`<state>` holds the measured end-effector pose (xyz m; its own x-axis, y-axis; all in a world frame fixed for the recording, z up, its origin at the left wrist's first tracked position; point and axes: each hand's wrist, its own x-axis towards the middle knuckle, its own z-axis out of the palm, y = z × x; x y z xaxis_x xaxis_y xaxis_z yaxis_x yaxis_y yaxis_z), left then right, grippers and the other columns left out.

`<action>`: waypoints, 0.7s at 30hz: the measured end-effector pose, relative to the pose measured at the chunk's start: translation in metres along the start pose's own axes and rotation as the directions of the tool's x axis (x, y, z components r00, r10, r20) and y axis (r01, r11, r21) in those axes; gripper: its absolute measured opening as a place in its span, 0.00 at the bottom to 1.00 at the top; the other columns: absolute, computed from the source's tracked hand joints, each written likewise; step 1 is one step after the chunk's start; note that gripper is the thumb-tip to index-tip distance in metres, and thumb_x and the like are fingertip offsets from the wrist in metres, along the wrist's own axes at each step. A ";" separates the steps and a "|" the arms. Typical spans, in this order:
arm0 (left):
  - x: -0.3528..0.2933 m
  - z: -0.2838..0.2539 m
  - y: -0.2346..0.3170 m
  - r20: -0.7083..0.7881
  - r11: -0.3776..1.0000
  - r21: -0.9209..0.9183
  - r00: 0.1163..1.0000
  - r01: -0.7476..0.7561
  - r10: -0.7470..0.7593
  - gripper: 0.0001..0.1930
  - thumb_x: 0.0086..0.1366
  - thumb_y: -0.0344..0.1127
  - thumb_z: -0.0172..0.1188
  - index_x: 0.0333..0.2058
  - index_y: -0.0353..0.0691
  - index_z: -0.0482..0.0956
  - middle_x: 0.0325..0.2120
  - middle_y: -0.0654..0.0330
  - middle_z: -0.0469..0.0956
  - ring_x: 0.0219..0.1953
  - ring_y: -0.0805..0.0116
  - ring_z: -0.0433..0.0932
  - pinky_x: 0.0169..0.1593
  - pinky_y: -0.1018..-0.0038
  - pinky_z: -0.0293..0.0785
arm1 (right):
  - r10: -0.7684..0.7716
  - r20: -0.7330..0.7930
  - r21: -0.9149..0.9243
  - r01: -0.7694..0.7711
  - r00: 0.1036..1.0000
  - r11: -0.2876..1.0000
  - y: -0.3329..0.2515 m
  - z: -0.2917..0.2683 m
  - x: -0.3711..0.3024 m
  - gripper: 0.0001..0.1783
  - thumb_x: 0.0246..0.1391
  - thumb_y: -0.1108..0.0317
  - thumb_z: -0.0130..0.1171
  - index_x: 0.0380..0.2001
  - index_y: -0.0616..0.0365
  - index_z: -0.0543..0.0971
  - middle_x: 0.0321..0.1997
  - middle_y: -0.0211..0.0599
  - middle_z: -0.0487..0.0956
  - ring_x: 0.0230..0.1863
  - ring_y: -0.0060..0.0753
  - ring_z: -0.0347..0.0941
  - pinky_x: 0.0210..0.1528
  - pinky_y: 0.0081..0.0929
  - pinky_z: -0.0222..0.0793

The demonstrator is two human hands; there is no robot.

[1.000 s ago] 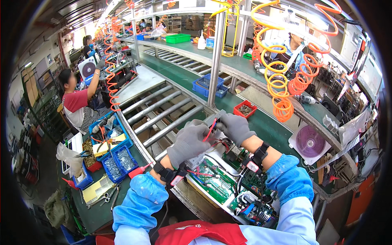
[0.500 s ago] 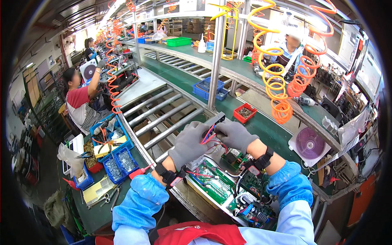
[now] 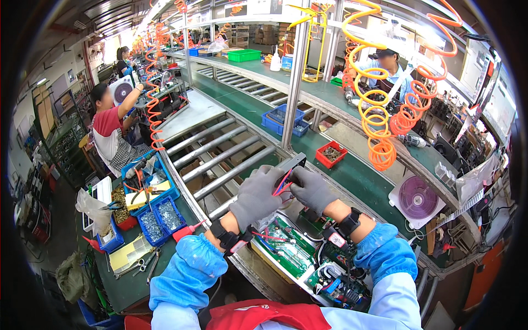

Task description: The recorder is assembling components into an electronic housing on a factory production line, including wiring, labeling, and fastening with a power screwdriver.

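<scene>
In grey gloves, both my hands meet over the near end of the roller conveyor. My left hand is closed at the near end of a small grey metal box with a dark end face. Red and blue wires run down between the hands. Fingers bent, my right hand pinches at these wires below the box; its fingertips are partly hidden. Beneath lies an open white-edged tray holding a green circuit board. A second cluster of boards and cables fills its right side.
Blue bins of screws, pliers and a yellow pad lie on the left bench. A red screw bin stands beyond my hands. Coiled orange hoses hang at right. Co-workers sit at left and across the line.
Both hands stay together at the box and wires, with the right wrist shifted slightly. The box is turned a little, showing more of its end face. The left co-worker's posture has changed.
</scene>
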<state>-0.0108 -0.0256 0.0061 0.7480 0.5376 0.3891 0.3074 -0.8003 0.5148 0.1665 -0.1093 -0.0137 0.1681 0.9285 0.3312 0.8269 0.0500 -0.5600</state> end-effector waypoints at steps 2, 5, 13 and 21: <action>-0.001 0.000 0.000 -0.016 1.000 -0.003 1.000 -0.015 0.015 0.26 0.48 0.39 0.65 0.49 0.46 0.76 0.46 0.52 0.74 0.49 0.50 0.75 0.51 0.61 0.73 | 0.007 -0.067 -0.012 -0.008 0.998 1.000 0.002 0.004 0.001 0.10 0.50 0.69 0.54 0.37 0.60 0.74 0.35 0.52 0.79 0.38 0.55 0.76 0.40 0.42 0.71; 0.000 0.000 -0.001 -0.012 1.000 -0.001 1.000 -0.024 0.024 0.26 0.47 0.38 0.64 0.49 0.46 0.76 0.46 0.52 0.74 0.49 0.49 0.75 0.51 0.61 0.73 | -0.004 -0.115 -0.027 0.001 0.993 1.000 0.003 0.008 0.001 0.10 0.49 0.69 0.54 0.36 0.60 0.74 0.33 0.51 0.79 0.37 0.55 0.76 0.38 0.43 0.71; 0.002 0.003 -0.003 -0.028 0.996 -0.018 0.996 -0.090 0.089 0.26 0.45 0.33 0.62 0.48 0.44 0.76 0.45 0.52 0.75 0.49 0.51 0.75 0.52 0.62 0.72 | 0.221 -0.171 0.303 -0.162 0.960 0.939 0.005 0.022 0.003 0.10 0.50 0.70 0.56 0.37 0.60 0.75 0.31 0.44 0.80 0.36 0.39 0.80 0.40 0.34 0.74; 0.003 0.001 0.003 -0.024 0.994 -0.020 0.994 -0.106 0.105 0.26 0.46 0.32 0.62 0.49 0.45 0.76 0.44 0.52 0.75 0.48 0.51 0.75 0.52 0.64 0.72 | 0.354 0.092 0.817 -0.274 0.931 0.508 0.010 0.018 0.000 0.20 0.49 0.80 0.48 0.49 0.66 0.68 0.45 0.47 0.77 0.40 0.34 0.78 0.43 0.30 0.76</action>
<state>-0.0072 -0.0263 0.0078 0.7616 0.4569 0.4596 0.2150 -0.8471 0.4860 0.1650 -0.1021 -0.0334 0.4000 0.9156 0.0402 -0.0645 0.0719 -0.9953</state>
